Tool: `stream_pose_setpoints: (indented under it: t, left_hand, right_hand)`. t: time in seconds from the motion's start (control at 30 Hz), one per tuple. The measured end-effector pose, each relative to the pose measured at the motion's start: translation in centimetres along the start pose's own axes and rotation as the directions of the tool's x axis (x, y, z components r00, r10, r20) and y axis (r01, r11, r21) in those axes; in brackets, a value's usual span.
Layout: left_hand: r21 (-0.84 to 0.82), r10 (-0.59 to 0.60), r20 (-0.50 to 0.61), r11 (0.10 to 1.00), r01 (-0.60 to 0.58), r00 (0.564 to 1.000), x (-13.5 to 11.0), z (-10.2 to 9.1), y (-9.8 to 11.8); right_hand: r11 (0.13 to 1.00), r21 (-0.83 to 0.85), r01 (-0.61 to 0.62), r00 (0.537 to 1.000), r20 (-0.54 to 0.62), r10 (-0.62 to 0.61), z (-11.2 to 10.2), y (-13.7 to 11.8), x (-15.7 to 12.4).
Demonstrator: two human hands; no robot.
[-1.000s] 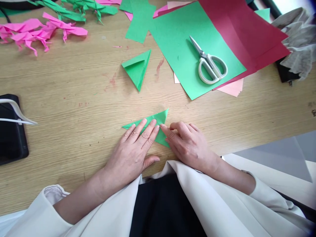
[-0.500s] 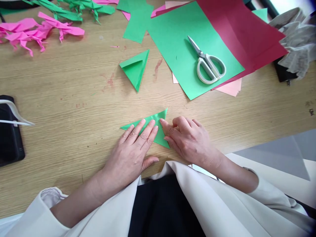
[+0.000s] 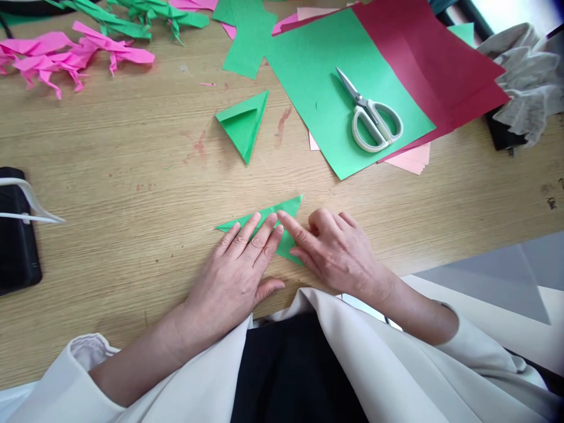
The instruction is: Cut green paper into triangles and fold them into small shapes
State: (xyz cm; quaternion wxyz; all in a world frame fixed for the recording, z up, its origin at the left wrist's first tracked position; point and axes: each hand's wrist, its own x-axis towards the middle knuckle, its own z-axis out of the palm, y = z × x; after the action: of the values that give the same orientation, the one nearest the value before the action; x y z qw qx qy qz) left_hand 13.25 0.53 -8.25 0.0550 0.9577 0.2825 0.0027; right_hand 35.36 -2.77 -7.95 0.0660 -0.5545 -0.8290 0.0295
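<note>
A folded piece of green paper point(image 3: 289, 207) lies flat on the wooden table in front of me, its upper edge slanting up to a point at the right. My left hand point(image 3: 240, 258) rests on it with the fingers stretched out flat, covering its lower left part. From the right, my right hand point(image 3: 337, 247) touches the paper with an extended index fingertip, close beside the left fingers. Its thumb is near the lower right corner, and the other fingers are curled with nothing visible in them. Farther up sits a second folded green paper triangle point(image 3: 244, 126).
Grey-handled scissors point(image 3: 374, 123) lie on a green sheet point(image 3: 317, 76) over red paper point(image 3: 423, 59). Folded pink paper figures point(image 3: 48, 61) and green ones point(image 3: 167, 14) stand at upper left. A black device point(image 3: 17, 247) with a white cable is at left.
My right index fingertip has slid left and slightly up along the green paper, toward my left fingers. My left hand stays in place. The view has shifted slightly.
</note>
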Motion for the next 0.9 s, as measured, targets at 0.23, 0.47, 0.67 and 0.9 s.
stream_pose_setpoints:
  t: [0.23,0.47,0.67,0.9]
  left_hand:
    - [-0.031,-0.022,-0.047,0.999,0.02,0.999,-0.2,0.5,0.0]
    - [-0.021,-0.037,-0.021,0.999,0.037,0.999,-0.2,0.3,0.0]
    - [-0.036,-0.033,-0.016,0.999,0.033,0.999,-0.2,0.3,0.0]
    - [-0.037,-0.035,-0.012,0.999,0.035,0.999,-0.1,0.2,0.0]
  right_hand:
    - [0.999,-0.042,0.003,0.991,0.133,0.003,-0.5,-0.8,1.4]
    - [0.994,-0.1,-0.045,0.986,0.158,0.061,-0.7,-1.3,1.3]
    - [0.972,-0.13,-0.194,0.968,0.135,0.212,-0.7,-0.8,0.9]
    - [0.943,-0.178,-0.283,0.952,0.068,0.299,-0.4,-0.6,0.7]
